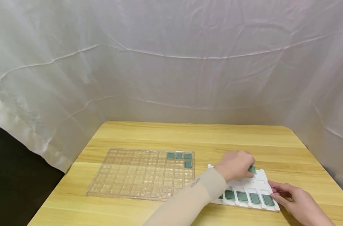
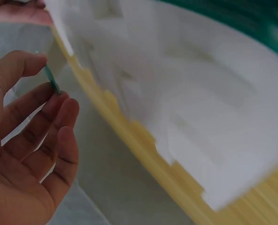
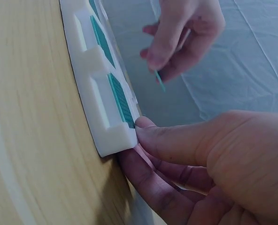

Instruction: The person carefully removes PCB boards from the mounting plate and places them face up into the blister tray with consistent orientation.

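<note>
My left hand (image 1: pixel 235 164) pinches a thin green square circuit board (image 2: pixel 51 78) by its edges between thumb and fingertips, over the far side of a white foam tray (image 1: pixel 254 187). The other fingers of that hand are loosely bent. My right hand (image 1: pixel 299 202) grips the tray's right edge, thumb on top and fingers beneath, as the right wrist view shows. Several green boards (image 1: pixel 242 196) lie in the pockets of the tray's near row. The left hand and sleeve cover part of the tray's left side.
Left of the foam tray lies a clear plastic tray (image 1: pixel 137 175) with many small pockets; several green boards (image 1: pixel 187 164) sit in its far right corner. Both trays rest on a wooden table (image 1: pixel 205 135). A pale curtain (image 1: pixel 171 78) hangs around the table.
</note>
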The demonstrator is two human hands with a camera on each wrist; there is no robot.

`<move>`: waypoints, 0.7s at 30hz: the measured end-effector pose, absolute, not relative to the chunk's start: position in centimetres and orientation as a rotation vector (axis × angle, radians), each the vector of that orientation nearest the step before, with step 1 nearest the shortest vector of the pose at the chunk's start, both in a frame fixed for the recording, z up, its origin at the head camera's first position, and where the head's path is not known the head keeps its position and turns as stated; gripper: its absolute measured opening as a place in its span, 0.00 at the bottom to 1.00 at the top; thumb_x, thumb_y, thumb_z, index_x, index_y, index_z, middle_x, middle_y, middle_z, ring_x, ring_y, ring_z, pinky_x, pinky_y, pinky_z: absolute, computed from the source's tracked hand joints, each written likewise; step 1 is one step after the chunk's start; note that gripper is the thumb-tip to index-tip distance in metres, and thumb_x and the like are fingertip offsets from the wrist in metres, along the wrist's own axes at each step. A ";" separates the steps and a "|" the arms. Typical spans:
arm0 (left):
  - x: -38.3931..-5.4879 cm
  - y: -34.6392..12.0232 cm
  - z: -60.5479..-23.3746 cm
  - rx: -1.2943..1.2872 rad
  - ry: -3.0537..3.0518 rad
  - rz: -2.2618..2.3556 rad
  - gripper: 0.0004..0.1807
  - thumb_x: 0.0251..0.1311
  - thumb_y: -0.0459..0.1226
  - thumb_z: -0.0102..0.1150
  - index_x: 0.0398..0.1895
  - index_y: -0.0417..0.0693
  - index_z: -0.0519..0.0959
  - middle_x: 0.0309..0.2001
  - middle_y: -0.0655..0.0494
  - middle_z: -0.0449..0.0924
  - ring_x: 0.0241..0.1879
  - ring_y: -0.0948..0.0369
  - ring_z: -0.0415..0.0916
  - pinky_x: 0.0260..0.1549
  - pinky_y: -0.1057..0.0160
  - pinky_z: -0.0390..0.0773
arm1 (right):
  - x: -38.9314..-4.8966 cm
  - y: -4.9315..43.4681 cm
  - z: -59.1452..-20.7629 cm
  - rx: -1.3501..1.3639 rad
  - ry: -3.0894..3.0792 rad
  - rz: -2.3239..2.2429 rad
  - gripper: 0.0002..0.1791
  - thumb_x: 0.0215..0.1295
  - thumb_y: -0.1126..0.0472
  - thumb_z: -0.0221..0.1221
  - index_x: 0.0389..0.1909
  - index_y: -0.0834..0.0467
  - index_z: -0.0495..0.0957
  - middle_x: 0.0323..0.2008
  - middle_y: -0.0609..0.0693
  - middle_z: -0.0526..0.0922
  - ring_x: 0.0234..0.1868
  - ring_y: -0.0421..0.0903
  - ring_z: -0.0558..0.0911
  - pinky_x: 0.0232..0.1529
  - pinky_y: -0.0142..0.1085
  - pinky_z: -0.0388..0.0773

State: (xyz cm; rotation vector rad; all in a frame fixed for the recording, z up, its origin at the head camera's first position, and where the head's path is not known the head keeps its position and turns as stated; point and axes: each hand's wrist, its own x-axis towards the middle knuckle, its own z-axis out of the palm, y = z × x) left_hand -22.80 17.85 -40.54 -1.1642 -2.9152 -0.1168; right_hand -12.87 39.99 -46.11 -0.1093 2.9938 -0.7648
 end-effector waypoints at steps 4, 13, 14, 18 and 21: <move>-22.8 15.8 -40.0 -1.122 -2.892 -0.108 0.12 0.67 0.53 0.72 0.30 0.66 0.78 0.29 0.73 0.70 0.27 0.73 0.66 0.21 0.73 0.68 | -12.9 40.1 -46.1 -0.120 3.013 -0.743 0.29 0.73 0.53 0.68 0.67 0.66 0.80 0.54 0.55 0.91 0.39 0.19 0.75 0.40 0.25 0.77; -22.8 11.2 -39.4 -1.028 -2.852 -0.173 0.15 0.65 0.50 0.73 0.25 0.62 0.77 0.28 0.71 0.72 0.25 0.73 0.65 0.19 0.75 0.66 | -12.7 40.4 -46.4 -0.133 3.043 -0.737 0.28 0.73 0.54 0.69 0.67 0.64 0.81 0.46 0.47 0.92 0.37 0.19 0.76 0.38 0.23 0.73; -22.8 10.6 -39.4 -1.017 -2.854 -0.183 0.15 0.65 0.49 0.73 0.25 0.62 0.77 0.28 0.70 0.72 0.25 0.72 0.65 0.19 0.74 0.65 | -12.7 40.4 -46.4 -0.135 3.042 -0.735 0.28 0.73 0.54 0.69 0.67 0.64 0.81 0.46 0.47 0.92 0.37 0.19 0.76 0.38 0.23 0.73; -22.6 8.2 -39.2 -0.974 -2.860 -0.224 0.14 0.65 0.48 0.72 0.25 0.61 0.78 0.29 0.69 0.72 0.25 0.71 0.63 0.17 0.74 0.64 | -12.8 40.3 -46.5 -0.144 3.043 -0.726 0.28 0.73 0.54 0.69 0.67 0.64 0.80 0.46 0.48 0.92 0.37 0.19 0.76 0.38 0.23 0.74; -22.5 6.4 -39.1 -0.948 -2.861 -0.259 0.11 0.65 0.47 0.72 0.27 0.60 0.81 0.30 0.68 0.73 0.24 0.71 0.62 0.16 0.73 0.63 | -12.9 40.3 -46.5 -0.142 3.038 -0.719 0.28 0.73 0.54 0.69 0.67 0.65 0.80 0.46 0.49 0.92 0.37 0.19 0.75 0.38 0.24 0.74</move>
